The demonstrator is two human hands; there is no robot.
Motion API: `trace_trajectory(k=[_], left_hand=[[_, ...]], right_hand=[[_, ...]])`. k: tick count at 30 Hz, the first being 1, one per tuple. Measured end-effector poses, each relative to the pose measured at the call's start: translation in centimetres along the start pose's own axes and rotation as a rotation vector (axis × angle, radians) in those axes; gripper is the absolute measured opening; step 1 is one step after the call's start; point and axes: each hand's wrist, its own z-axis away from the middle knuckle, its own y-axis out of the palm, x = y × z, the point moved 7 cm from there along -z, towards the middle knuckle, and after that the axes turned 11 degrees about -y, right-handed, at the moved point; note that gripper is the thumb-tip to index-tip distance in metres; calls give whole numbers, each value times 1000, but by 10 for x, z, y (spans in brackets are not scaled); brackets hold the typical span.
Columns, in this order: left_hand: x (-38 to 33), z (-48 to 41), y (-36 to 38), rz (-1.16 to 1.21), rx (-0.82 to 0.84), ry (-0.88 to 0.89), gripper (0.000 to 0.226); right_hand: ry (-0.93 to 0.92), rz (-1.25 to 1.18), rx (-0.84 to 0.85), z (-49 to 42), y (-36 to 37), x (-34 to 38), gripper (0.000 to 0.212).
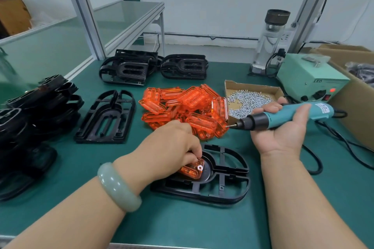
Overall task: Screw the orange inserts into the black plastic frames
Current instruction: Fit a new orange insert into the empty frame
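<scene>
Near the bench's front edge, 1 black frame (230, 169) lies flat with 1 orange insert (192, 170) seated in its central well. The left hand (172, 145) lies over it from the left, its fingertips curled down and pinching the insert's far end, so the insert shows just beneath and to the right of the knuckles. A pale ring shows at the insert's right end; whether a screw sits in it cannot be told.

The right hand (283, 133) is palm up to the right of the frame, with its fingers wrapped round a teal electric screwdriver (287, 116). The tool is held level, and its bit points left toward the pile of orange inserts (182, 105), well apart from the seated insert.

Fastening on this frame looks barely begun, if at all. Much remains. The pile mid-bench is large, and 1 empty frame (97, 139) waits left of it. 2 stacks of frames (129, 66) stand toward the back edge, with more heaped at the left edge. The tray of screws (253, 85), right of the pile, is well stocked.
</scene>
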Motion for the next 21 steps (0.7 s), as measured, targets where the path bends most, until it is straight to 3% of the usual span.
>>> trace_trajectory(k=[11,21], left_hand=[[9,18,5,158,-155,-96,7],[6,16,9,-13,134,-91,28]], right_hand=[[-7,0,1,0,0,1,43],[4,-24,-5,3,1,1,43]])
